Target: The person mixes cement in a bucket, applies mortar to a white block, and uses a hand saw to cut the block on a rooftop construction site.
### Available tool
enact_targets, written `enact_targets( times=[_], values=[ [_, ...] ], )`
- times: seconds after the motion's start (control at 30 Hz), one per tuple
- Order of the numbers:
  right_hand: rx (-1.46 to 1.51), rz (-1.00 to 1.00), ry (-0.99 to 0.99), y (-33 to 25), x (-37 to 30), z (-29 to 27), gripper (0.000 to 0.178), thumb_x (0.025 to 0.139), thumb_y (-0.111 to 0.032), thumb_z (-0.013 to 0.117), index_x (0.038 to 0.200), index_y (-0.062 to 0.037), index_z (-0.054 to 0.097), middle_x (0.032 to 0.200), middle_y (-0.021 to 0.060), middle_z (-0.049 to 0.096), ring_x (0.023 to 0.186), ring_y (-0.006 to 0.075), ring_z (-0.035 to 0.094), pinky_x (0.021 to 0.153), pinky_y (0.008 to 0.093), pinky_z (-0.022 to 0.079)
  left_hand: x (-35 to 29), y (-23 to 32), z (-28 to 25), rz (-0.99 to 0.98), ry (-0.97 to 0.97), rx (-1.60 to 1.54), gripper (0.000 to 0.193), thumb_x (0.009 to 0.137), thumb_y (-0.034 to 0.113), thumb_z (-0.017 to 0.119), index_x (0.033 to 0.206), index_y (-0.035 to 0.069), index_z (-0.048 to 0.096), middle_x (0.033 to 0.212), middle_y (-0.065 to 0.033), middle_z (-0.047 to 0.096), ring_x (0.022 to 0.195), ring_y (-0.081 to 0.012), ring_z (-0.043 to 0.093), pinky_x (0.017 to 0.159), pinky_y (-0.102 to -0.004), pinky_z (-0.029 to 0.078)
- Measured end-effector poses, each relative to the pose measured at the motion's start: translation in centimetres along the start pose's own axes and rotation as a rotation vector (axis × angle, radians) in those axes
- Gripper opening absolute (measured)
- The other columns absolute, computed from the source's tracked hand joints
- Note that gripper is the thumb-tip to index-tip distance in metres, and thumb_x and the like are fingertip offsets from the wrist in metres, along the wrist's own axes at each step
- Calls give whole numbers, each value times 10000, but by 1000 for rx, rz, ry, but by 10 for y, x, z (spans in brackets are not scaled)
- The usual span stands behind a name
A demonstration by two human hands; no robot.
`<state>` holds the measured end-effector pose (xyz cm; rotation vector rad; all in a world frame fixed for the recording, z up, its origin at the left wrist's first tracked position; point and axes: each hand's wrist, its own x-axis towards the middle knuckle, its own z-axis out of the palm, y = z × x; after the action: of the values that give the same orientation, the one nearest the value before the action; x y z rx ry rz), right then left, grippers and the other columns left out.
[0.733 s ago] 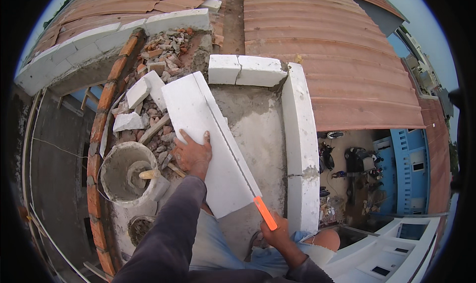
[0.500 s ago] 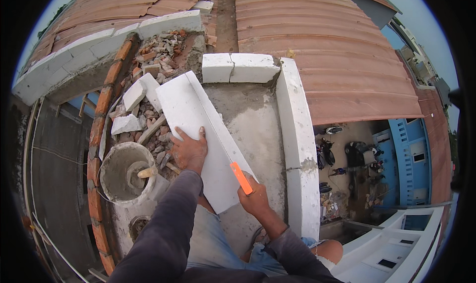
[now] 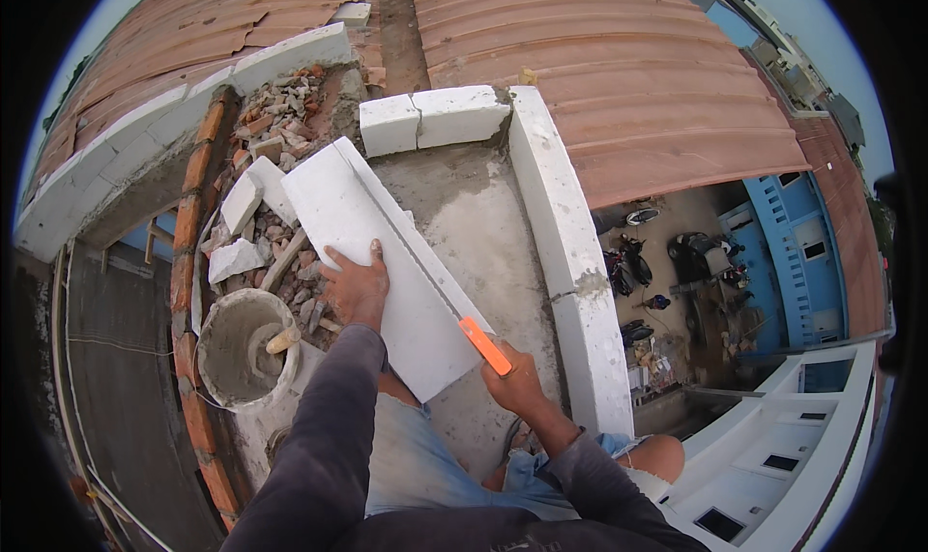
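Note:
A long white lightweight block [image 3: 387,291] lies slanted in front of me, its near end at my knees. My left hand [image 3: 358,283] rests flat on its top face, fingers spread. In my closed right hand [image 3: 514,378] is the orange handle of a handsaw [image 3: 485,346]. The handle sits at the block's right edge near the close end. From it a thin dark line runs up along the block's right side; blade and cut are hard to tell apart there.
Broken brick rubble [image 3: 290,252] and white block pieces [image 3: 242,201] lie to the left. A mortar bucket [image 3: 217,359] holds a wooden-handled tool [image 3: 282,340]. A low white block wall [image 3: 570,223] bounds the right side, with a drop to a yard [image 3: 667,301] beyond.
The saw handle and my right hand have moved slightly back and to the right along the block. My left hand stays on the block. The whole view has shifted a little.

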<state>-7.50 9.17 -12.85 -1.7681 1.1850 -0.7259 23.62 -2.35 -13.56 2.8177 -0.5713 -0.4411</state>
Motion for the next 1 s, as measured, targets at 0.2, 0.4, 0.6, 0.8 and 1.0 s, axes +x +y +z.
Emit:
enact_targets(
  times=[0.2, 0.4, 0.6, 0.8, 1.0],
  values=[
    [-243, 57, -81, -24, -110, -52, 463, 867, -88, 673, 1329, -62, 683, 877, 218, 706, 817, 438, 722, 703, 481, 578, 4, -2, 7, -18, -4, 23, 1042, 964, 781, 503, 1706, 143, 145, 1688, -256, 222, 1475, -465, 412, 1158, -572, 452],
    [-67, 79, 5, -7, -22, 5, 426, 864, -77, 679, 1289, -64, 706, 892, 216, 707, 824, 416, 729, 700, 450, 585, -4, -1, -6, -27, -54, 7, 1023, 975, 773, 489, 1709, 151, 139, 1705, -247, 200, 1521, -451, 357, 1172, -570, 443],
    [-243, -113, -35, -10, -106, -45, 426, 857, -83, 680, 1282, -63, 710, 924, 194, 718, 752, 398, 731, 689, 449, 597, 3, -4, 4, -17, -31, 16, 1069, 947, 806, 506, 1707, 144, 147, 1696, -250, 207, 1515, -450, 351, 1185, -568, 416],
    [-121, -25, -23, -11, 15, 9, 468, 860, -74, 661, 1327, -52, 682, 897, 202, 724, 731, 373, 731, 670, 431, 586, 5, -4, 3, -18, -38, -53, 1089, 942, 774, 563, 1708, 141, 118, 1692, -272, 197, 1526, -465, 305, 1146, -610, 437],
    [24, -28, -11, -44, 89, 34, 425, 916, -89, 693, 1336, -27, 670, 881, 190, 743, 741, 279, 750, 705, 384, 576, -1, -4, -9, -24, -55, -75, 1090, 946, 744, 591, 1706, 125, 115, 1680, -287, 202, 1539, -471, 263, 1145, -617, 428]
  ],
)
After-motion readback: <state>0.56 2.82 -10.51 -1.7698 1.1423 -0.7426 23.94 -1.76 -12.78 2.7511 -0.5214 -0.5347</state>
